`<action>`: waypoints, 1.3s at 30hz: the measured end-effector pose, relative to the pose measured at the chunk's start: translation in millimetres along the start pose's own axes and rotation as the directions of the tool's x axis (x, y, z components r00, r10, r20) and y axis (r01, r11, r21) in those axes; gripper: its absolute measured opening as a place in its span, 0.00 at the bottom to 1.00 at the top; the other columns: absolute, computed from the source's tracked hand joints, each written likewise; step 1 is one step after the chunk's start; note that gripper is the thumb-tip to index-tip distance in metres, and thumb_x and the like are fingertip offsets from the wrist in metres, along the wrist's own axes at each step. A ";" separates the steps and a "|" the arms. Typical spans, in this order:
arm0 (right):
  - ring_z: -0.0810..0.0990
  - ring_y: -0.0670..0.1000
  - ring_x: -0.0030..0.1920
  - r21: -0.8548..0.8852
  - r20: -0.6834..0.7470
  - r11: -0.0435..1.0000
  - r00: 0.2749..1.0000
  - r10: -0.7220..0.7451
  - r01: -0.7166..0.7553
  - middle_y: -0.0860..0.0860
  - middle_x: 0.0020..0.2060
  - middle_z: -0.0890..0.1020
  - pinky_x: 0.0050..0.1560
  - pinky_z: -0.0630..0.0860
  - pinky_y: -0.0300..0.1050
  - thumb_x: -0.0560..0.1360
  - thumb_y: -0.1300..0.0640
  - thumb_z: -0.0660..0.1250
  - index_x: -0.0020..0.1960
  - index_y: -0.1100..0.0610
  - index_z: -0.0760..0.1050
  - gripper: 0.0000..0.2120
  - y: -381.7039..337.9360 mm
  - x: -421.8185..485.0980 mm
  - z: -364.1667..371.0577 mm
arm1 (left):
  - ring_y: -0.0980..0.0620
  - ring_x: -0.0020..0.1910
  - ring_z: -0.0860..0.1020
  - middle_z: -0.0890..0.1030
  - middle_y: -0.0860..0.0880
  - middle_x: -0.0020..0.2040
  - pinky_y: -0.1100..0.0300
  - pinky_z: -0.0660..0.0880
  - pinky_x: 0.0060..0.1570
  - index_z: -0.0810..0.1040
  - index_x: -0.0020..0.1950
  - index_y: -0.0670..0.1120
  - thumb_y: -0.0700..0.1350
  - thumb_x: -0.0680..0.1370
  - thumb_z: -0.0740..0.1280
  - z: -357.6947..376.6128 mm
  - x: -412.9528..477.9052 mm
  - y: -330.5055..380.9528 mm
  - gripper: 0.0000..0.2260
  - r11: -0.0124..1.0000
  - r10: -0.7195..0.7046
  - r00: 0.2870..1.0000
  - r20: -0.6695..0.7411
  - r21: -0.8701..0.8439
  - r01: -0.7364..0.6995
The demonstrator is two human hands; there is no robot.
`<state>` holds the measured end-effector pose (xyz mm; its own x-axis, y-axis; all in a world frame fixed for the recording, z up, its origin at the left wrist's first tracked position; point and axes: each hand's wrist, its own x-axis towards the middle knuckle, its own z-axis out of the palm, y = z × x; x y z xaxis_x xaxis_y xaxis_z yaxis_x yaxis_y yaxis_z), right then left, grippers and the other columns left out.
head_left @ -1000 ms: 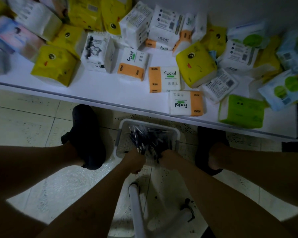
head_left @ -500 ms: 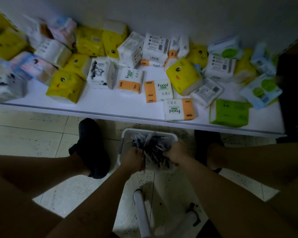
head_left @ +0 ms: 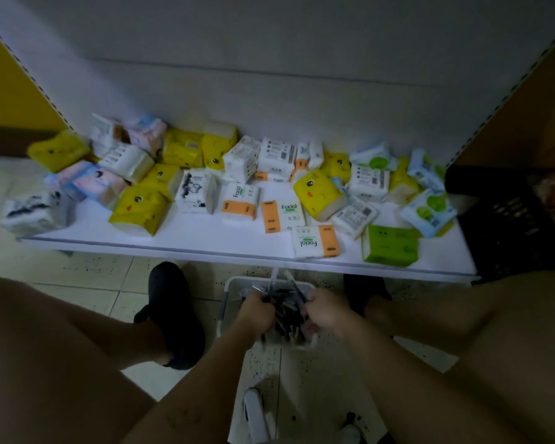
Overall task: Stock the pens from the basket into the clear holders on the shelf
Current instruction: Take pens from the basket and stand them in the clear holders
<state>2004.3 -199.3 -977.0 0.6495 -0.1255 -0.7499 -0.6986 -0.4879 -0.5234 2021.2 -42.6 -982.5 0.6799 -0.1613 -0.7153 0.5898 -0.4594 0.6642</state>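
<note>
A small pale basket (head_left: pixel 228 294) sits on the tiled floor between my feet, full of dark pens (head_left: pixel 287 315). My left hand (head_left: pixel 255 310) is down in the basket's left side, fingers curled round a bunch of pens whose ends stick up. My right hand (head_left: pixel 326 310) is in the right side, also gripping pens. Some pen tips rise above the basket's far rim. No clear holders are in view.
A low white shelf (head_left: pixel 205 233) just beyond the basket carries several tissue packs (head_left: pixel 316 193) in yellow, white, orange and green. A black crate (head_left: pixel 507 219) stands at its right end. My black shoes (head_left: pixel 170 312) and bare legs flank the basket; a white stool leg (head_left: pixel 255 415) is below.
My head has tilted up, so the shelf and back wall fill more of the view. Both hands have stayed in the basket and lifted slightly with pens.
</note>
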 end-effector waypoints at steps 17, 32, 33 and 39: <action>0.74 0.43 0.33 0.002 -0.448 0.861 0.770 -0.454 0.508 0.49 0.36 0.77 0.33 0.68 0.38 0.82 0.53 0.58 0.57 0.54 0.76 0.09 -48.5 -52.1 -24.2 | 0.49 0.36 0.75 0.80 0.46 0.41 0.57 0.70 0.38 0.73 0.49 0.47 0.47 0.83 0.55 1.2 -38.2 73.4 0.09 0.871 0.477 0.826 -0.302 0.035 -0.490; 0.75 0.47 0.28 0.035 -0.682 0.647 0.492 -0.542 0.762 0.51 0.31 0.78 0.32 0.72 0.46 0.79 0.50 0.64 0.42 0.44 0.77 0.08 -101.1 -111.4 -68.9 | 0.57 0.33 0.75 0.80 0.49 0.38 0.59 0.74 0.36 0.80 0.49 0.46 0.50 0.80 0.64 -17.3 -91.2 153.1 0.09 0.666 0.670 0.676 -0.306 -0.155 -0.730; 0.76 0.52 0.29 0.019 -0.692 0.645 0.475 -0.543 0.764 0.53 0.31 0.78 0.33 0.75 0.50 0.80 0.50 0.64 0.42 0.45 0.77 0.09 -104.4 -116.5 -73.7 | 0.58 0.32 0.75 0.80 0.50 0.37 0.62 0.74 0.34 0.80 0.49 0.47 0.51 0.80 0.64 -18.2 -98.5 160.3 0.09 0.640 0.698 0.655 -0.289 -0.160 -0.752; 0.75 0.41 0.38 -0.243 -0.737 0.583 0.243 -0.631 0.776 0.49 0.35 0.77 0.38 0.67 0.39 0.80 0.54 0.63 0.42 0.50 0.77 0.09 -130.2 -155.3 -109.1 | 0.53 0.38 0.81 0.82 0.45 0.39 0.59 0.79 0.39 0.81 0.50 0.49 0.45 0.78 0.68 -28.9 -136.9 208.9 0.03 0.509 0.770 0.585 -0.257 -0.305 -0.805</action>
<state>2027.2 -210.6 -748.2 0.8198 -0.3595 0.4457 0.1694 -0.5912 -0.7885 2063.9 -91.2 -739.5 0.9633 -0.2234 0.1489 -0.1138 0.1626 0.9801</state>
